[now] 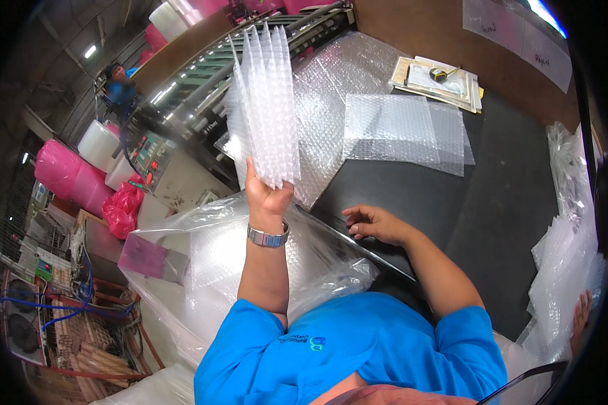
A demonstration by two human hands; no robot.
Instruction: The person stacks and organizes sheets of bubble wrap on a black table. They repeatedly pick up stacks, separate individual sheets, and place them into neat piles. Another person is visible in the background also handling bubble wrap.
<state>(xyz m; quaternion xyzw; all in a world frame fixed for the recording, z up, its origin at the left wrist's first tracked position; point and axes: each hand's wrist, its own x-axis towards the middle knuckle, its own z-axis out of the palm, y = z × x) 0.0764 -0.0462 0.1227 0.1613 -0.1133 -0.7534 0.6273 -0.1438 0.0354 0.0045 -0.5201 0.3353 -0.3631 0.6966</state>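
My left hand (270,199) grasping upright bubble sheets (270,108), raised before the rollers (194,79); my right hand (377,225) released, half-curled, over the black table (503,182); flat wrap (392,128) lying beyond it.

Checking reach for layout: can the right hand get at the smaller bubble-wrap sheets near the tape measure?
Likely yes: the right hand looks empty, and only dark tabletop shows between it and the smaller bubble-wrap sheets.

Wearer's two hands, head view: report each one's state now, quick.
Left hand: closed, holding a bundle of bubble-wrap sheets upright.
Right hand: loosely open, nothing visible in it, over the black tabletop.
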